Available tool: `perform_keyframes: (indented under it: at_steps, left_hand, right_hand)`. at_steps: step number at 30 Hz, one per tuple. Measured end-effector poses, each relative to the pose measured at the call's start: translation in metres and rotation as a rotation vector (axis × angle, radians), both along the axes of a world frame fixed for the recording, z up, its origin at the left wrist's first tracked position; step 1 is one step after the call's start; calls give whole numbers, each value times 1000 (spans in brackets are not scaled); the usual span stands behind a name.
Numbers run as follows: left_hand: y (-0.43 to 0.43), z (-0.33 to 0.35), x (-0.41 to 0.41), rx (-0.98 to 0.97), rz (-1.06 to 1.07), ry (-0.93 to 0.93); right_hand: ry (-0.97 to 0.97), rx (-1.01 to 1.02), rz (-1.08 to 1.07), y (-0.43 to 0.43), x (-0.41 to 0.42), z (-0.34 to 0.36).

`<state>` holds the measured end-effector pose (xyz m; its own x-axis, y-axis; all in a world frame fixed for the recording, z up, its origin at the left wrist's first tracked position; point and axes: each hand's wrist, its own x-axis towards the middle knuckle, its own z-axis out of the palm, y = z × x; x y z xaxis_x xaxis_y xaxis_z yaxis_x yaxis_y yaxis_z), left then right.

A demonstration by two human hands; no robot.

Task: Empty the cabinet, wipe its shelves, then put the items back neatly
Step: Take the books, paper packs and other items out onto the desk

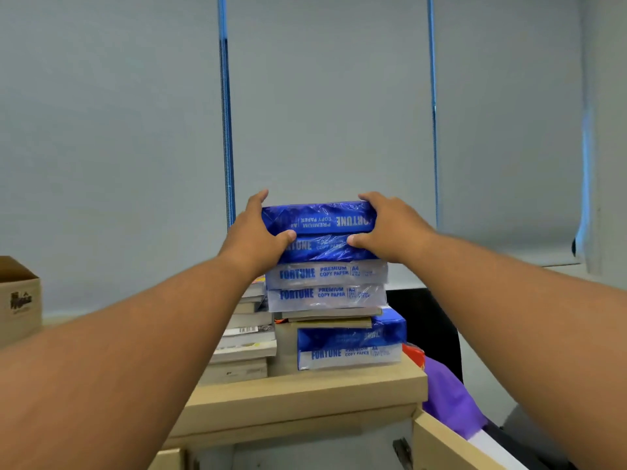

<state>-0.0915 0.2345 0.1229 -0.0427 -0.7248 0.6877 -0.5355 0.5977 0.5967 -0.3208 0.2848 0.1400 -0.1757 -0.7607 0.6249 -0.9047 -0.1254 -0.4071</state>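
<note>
books [246, 337] left — open air above

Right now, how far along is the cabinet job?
Done: books and reams stand piled on the cabinet top, and a door is open, so emptying seems well along. In hand: left hand and right hand grip the top ream. Left: wiping and putting back; its inside is out of view.
</note>
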Motion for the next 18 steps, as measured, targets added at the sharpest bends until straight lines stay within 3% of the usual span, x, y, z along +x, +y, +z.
perform_keyframes:
  at_steps: [3,7,12,15,18]
  left_hand:
    - [21,-21,7,-42,25,2]
    - [38,-77,22,-39,50,-95]
    - [37,-189,48,48,137,-471]
    - [27,-238,62,148,183,-605]
    - [9,-269,67,115,222,-650]
  right_hand:
    - [43,-139,-40,13,21,-32]
    - [55,-256,89,29,52,-100]
    - [3,18,177,20,81,-222]
    - [85,206,151,5,85,-269]
    - [192,186,142,-17,96,-288]
